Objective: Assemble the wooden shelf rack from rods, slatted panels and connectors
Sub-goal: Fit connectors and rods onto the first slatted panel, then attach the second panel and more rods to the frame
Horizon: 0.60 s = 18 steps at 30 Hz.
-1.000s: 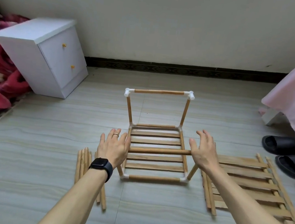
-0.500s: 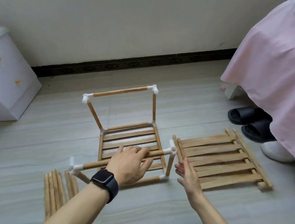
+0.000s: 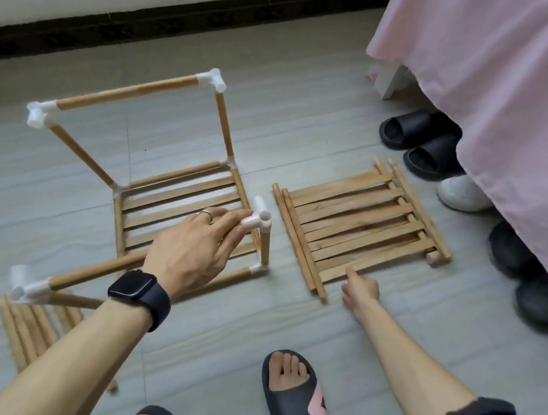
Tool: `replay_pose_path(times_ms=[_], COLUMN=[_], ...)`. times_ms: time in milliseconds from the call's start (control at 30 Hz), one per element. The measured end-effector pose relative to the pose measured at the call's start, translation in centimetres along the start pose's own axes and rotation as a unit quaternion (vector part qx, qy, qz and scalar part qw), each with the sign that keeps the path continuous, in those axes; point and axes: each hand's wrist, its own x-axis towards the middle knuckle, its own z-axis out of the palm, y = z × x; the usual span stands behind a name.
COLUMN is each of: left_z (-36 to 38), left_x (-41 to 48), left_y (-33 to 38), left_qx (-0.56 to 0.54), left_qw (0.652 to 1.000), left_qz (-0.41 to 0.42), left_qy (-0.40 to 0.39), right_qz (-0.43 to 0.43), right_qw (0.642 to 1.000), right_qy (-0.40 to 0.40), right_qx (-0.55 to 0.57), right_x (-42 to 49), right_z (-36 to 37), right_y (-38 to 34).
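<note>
Two bare hands out by the half-built rack frame (image 3: 173,175) on the floor. Grips the frame's front rod (image 3: 96,268) with the left hand (image 3: 191,252), fingers over the top, thumb beneath, fingertips up against the white connector (image 3: 257,220) at the rod's right end; wears a dark watch (image 3: 139,294) on that wrist. Reaches with the right hand (image 3: 360,290) to the right of the frame, index finger stretched to the near edge of the stack of slatted panels (image 3: 360,224); cannot tell from behind whether closed on anything or merely touching. Lying flat just right of the frame, that stack, with loose rods along its left and far sides. One more slatted panel (image 3: 183,201) already seated in the frame's base. Rising at the frame's far side, two uprights and a top rod joined by white corner pieces. Bundle of spare rods (image 3: 27,325) at the frame's near left corner, partly under the left forearm. Right of the frame and beyond the stack, black slippers (image 3: 419,139) and a white shoe (image 3: 461,192) half under a pink bedcover (image 3: 520,99). Near side of the frame, a foot (image 3: 291,389) in a black slipper
</note>
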Motion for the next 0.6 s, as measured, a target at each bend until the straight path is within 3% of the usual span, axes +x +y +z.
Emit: replay_pose_path(times_ms=[267,433,600], left_z=[-0.3,-0.6,-1.6], left_x=[-0.1,-0.4,-0.2], left_y=[0.6,1.5,3.3], left_qx=[0.036,0.025,-0.056], left_qw=[0.998,0.997,0.99], left_qz=[-0.043,-0.067,-0.088], left_qy=[-0.019,-0.041,-0.093], right_qz=[0.092,0.038,-0.033], right_qw=[0.984,0.976,0.958], right_qy=[-0.06,-0.089,-0.122], right_qx=[0.14,0.196,0.257], right_x=[1.9,0.1,-3.3], right_z=[-0.5,-0.8,-2.7], right_y=[-2.3,-3.9,-7.1])
